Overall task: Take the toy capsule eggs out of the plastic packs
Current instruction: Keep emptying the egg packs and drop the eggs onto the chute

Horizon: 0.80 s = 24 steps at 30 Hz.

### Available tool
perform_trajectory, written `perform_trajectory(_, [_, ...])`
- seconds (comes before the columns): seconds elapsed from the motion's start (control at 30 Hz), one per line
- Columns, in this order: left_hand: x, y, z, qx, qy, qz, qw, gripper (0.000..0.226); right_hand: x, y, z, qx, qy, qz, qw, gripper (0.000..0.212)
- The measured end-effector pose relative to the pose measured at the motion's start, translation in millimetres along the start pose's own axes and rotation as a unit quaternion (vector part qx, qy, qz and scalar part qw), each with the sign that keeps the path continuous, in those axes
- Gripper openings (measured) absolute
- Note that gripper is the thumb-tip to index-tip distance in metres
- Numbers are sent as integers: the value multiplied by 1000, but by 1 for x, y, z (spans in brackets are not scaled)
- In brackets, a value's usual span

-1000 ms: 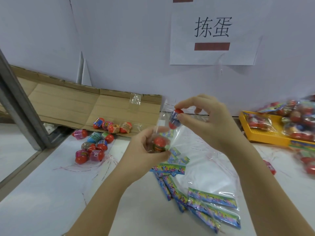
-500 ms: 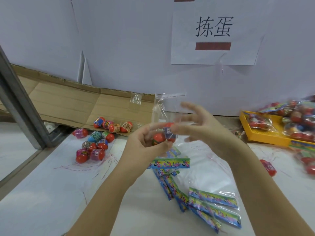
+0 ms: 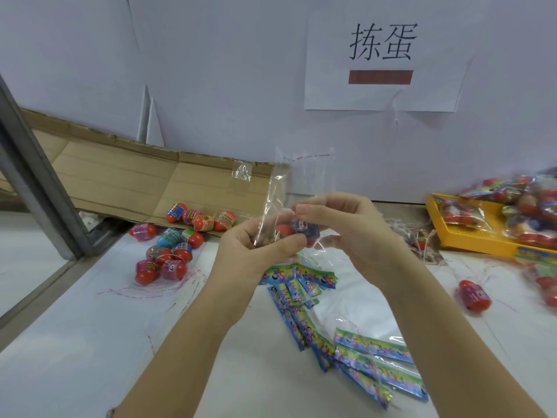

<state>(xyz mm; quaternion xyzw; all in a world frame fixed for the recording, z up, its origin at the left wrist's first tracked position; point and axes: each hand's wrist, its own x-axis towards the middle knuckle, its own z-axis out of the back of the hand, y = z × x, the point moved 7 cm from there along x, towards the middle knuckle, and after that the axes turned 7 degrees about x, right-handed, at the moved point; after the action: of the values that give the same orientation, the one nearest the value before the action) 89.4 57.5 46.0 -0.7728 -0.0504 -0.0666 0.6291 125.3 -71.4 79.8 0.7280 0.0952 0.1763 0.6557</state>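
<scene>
View from the head, looking down at two bare forearms that meet over a white surface (image 3: 75,342).

The left hand (image 3: 256,251) pinches a clear plastic pack (image 3: 278,188), its grip clamped on the film, and the pack's loose top stands upright above the fingers. The right hand (image 3: 346,227) has its grip closed around a blue-labelled egg (image 3: 305,230), with the fingers curled over it. A red egg (image 3: 283,230) sits just beside it, between the two hands. It is unclear whether that one is still inside the film.

A second ago the right hand held the blue-labelled egg pinched high above the pack. Half a second ago its fingers were spread wide and blurred, with both eggs close together at the left fingertips. Now the fingers have closed again and both hands sit a little lower and closer together.

This probably means the pack is nearly emptied and the hands are regrouping around its last contents. The eggs have not yet been set down.

A pile of loose eggs (image 3: 168,248) lies to the left, near a flattened cardboard sheet (image 3: 120,182). Emptied packs (image 3: 376,357) with bright printed strips lie below the hands. At the right, a yellow tray (image 3: 470,241) holds full packs (image 3: 530,203).
</scene>
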Motion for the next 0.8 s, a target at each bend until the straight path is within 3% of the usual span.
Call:
perform_trajectory(0.17, [0,3,3,-22,-24,16,999,37,-1,-2,-3,49,-10,-1,999,20])
perform_trajectory(0.33, [0,2,7,-9,-49,15,999,45,-2,-3,0,-27,3,-27,999,43])
perform_trajectory(0.47, [-1,2,4,-18,-32,24,999,43,-1,-3,5,-8,-12,-26,1000,15])
perform_trajectory(0.57, [0,5,3,-24,-33,41,998,43,0,-5,6,0,-26,-18,999,7])
perform_trajectory(0.73, [2,4,10,-28,-65,32,997,36,0,-8,3,-20,-6,-38,999,59])
perform_trajectory(0.8, [3,2,11,-45,-61,23,997,36,-1,-8,0,-26,23,-41,999,51])
